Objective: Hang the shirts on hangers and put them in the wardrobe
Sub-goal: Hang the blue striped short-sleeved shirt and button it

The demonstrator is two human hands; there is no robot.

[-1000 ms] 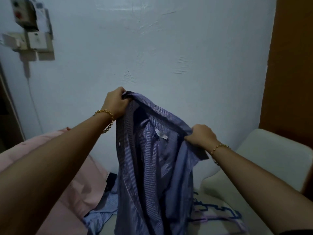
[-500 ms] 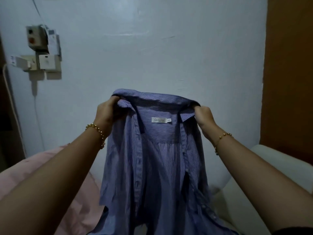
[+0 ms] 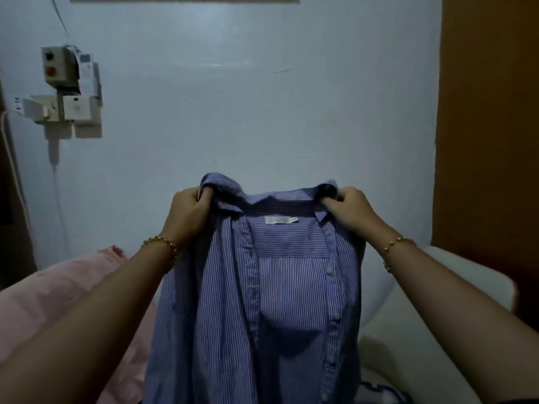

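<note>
The shirt between the left hand and right hand is blue with fine white pinstripes; its label and buttons are white. Both wrists' bead bracelets are gold. Pink cloth lies left of the left hand; a cream cushion and orange-brown panel, right of the right hand.

Setting: domestic bedroom.
Evidence: pink bedding is lying heaped at the left. A white cushioned seat is sitting at the right. A brown wooden panel is rising behind the seat; door or wardrobe side, cannot tell. The pale painted wall is carrying a switch box and sockets, with a cable trailing down beneath. A blue striped shirt is hanging open in front of the wall.
</note>
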